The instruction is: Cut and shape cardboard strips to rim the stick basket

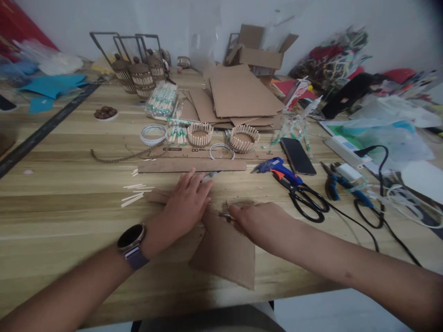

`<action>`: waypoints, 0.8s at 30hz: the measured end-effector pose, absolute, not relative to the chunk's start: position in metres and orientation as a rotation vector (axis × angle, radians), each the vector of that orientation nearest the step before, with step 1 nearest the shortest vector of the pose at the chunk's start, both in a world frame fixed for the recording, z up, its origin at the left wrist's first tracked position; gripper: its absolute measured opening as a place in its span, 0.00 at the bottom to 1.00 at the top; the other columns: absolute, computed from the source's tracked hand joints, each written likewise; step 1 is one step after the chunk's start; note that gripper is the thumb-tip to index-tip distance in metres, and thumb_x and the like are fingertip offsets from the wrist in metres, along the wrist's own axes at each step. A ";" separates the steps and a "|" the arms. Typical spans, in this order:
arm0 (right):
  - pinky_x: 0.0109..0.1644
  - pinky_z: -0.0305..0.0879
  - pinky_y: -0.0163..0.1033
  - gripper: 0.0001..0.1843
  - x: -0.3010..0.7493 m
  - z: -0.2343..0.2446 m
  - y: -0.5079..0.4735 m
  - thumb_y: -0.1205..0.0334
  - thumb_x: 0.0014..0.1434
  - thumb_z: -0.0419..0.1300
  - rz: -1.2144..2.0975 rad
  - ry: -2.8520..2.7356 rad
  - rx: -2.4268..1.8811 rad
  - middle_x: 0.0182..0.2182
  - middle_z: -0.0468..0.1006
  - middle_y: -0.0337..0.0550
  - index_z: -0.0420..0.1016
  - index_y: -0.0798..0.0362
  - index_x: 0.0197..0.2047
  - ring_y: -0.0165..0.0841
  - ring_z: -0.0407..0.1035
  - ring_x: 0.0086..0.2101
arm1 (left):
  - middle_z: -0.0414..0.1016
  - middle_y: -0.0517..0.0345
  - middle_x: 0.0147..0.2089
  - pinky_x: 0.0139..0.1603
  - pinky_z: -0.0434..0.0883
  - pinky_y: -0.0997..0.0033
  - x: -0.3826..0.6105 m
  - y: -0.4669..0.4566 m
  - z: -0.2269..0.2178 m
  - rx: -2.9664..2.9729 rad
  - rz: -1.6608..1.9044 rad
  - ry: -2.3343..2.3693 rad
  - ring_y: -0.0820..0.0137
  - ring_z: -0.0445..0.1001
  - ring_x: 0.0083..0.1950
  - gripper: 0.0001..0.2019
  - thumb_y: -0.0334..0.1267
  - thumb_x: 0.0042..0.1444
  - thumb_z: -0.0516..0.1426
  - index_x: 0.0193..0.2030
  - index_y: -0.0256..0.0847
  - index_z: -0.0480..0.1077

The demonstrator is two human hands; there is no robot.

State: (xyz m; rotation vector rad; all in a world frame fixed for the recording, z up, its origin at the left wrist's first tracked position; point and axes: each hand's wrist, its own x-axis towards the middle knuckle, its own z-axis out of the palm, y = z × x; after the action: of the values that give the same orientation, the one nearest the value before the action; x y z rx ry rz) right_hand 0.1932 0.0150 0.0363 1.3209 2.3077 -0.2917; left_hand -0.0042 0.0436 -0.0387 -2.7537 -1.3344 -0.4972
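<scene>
My left hand [188, 203] lies with its fingers stretched out over a brown cardboard piece [228, 253], a watch on its wrist. A narrow part of cardboard [157, 196] shows to the left of that hand. Closed in a fist, my right hand [254, 223] grips a utility knife [227, 216]; only its pointed metal end and a bit of yellow show, at the cardboard's upper part. Just beyond my fingers is a long cardboard strip [192, 166], with a thin grey object [210, 176] partly under my left fingertips.
To the right lie a blue glue gun [280, 169], black scissors [308, 200], a phone [298, 156] and pliers [346, 184]. Behind are two stick-ringed baskets [200, 134], tape rolls [153, 135] and stacked cardboard [244, 92]. Loose sticks [133, 196] lie left.
</scene>
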 end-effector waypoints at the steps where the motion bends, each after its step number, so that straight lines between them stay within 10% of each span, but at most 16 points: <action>1: 0.30 0.70 0.40 0.10 0.191 0.036 0.016 0.67 0.68 0.53 -0.285 2.314 1.313 0.38 0.84 0.47 0.73 0.53 0.50 0.45 0.81 0.38 | 0.67 0.37 0.63 0.69 0.59 0.41 -0.005 0.044 -0.040 -2.752 -0.504 -1.329 0.47 0.56 0.71 0.20 0.33 0.67 0.49 0.63 0.32 0.64; 24: 0.27 0.56 0.36 0.13 0.183 0.032 0.056 0.60 0.70 0.53 -0.136 2.539 0.999 0.43 0.80 0.47 0.73 0.51 0.54 0.38 0.77 0.36 | 0.58 0.33 0.70 0.70 0.51 0.37 0.004 0.062 -0.057 -2.617 -0.622 -1.324 0.41 0.48 0.74 0.24 0.36 0.69 0.49 0.70 0.32 0.56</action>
State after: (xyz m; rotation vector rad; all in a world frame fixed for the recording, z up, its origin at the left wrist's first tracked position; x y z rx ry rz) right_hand 0.1834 0.0558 0.0321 0.9986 2.5390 -0.1364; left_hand 0.0042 0.0620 -0.0570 -2.6169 -1.3238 -0.6219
